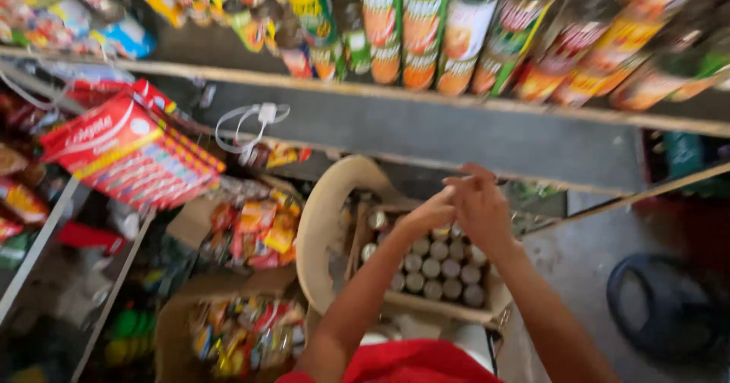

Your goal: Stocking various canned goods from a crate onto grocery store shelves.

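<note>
Both my hands meet above an open cardboard box (487, 307) that holds several small bottles with silver caps (433, 267). My left hand (431, 214) has its fingers pinched together against the fingers of my right hand (480, 204). Motion blur hides whether anything small is between them. The box rests on a cream plastic chair (323, 223) below a shelf edge. My red sleeve fills the bottom of the view.
A shelf (426, 128) above carries a row of bottles with orange and green labels (418, 33). A red display carton (125, 151) hangs at left. Open cartons of snack packets (255, 227) sit lower left. A dark round object (669, 307) lies on the floor at right.
</note>
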